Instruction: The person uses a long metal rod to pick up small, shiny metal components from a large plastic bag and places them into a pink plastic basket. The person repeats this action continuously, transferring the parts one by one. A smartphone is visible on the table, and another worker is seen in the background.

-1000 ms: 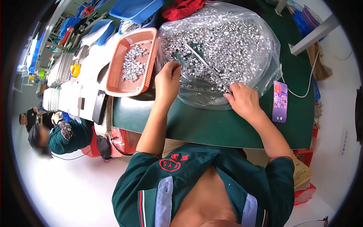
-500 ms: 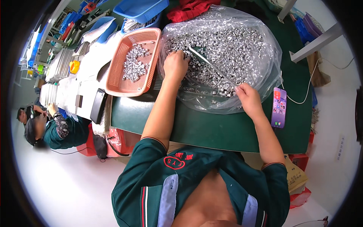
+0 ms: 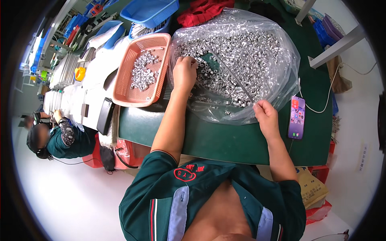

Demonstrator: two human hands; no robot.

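A large clear plastic bag lies spread on the green table, full of small silver metal rings. At the left edge of this heap is my left hand, its fingers curled together; whatever they pinch is too small to make out. My right hand, at the bag's near right side, grips the end of a thin metal rod. That rod slants up and left across the rings. Left of my left hand, an orange mesh basket contains more rings.
Blue baskets and red cloth are at the back. A lit phone lies right of the bag, near a white cable; a black phone-like object lies left. A co-worker sits far left. A metal post stands right.
The rod has swung to a steeper slant, its far tip higher. My right hand has shifted slightly right and nearer to me; my left hand has drawn back a little.
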